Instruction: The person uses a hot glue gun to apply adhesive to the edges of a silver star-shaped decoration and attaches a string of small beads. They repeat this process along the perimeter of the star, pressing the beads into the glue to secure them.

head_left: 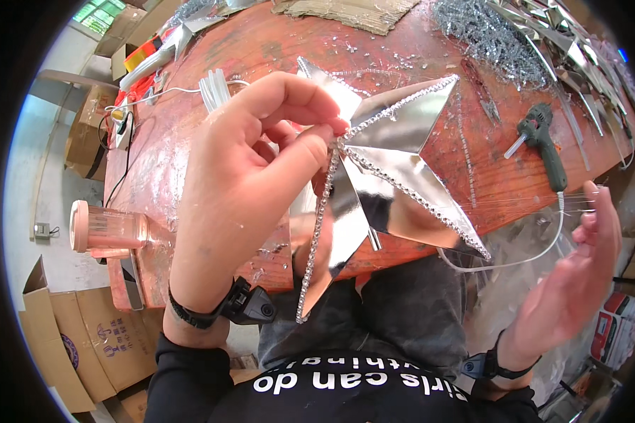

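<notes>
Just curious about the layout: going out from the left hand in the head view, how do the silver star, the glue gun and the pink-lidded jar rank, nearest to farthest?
1. Silver star: pinched in the left hand.
2. Pink-lidded jar: left table edge.
3. Glue gun: far right.

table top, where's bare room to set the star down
Bare wood shows on the table between the cardboard sheet and the star, and between the star and the glue gun. The far right is crowded with mirror strips and a bead tangle.
</notes>
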Action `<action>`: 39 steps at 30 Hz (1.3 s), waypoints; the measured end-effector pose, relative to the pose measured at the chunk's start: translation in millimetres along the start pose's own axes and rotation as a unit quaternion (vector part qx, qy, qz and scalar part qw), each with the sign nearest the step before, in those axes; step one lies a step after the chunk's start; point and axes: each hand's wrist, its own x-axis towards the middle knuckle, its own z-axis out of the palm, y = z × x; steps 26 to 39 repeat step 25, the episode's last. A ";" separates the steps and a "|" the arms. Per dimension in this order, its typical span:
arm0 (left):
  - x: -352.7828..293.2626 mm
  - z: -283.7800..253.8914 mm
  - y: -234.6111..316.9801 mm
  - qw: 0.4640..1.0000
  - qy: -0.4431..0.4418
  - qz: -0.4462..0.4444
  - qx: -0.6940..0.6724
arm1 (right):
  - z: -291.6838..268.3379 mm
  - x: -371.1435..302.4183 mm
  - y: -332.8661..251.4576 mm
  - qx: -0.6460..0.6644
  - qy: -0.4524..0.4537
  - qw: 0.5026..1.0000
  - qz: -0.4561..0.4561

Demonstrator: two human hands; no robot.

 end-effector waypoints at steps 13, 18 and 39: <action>6.4 -125.6 -62.9 0.945 0.260 0.173 -0.095 | 41.1 119.4 -5.5 -0.047 -0.286 0.926 -0.240; 12.3 -123.8 -100.8 0.944 0.288 0.127 -0.098 | 90.0 155.8 3.2 -0.103 -0.490 0.809 -0.309; -0.7 -133.8 -104.7 0.934 0.244 0.103 -0.239 | 97.1 185.1 -38.6 -0.185 -0.512 0.742 -0.391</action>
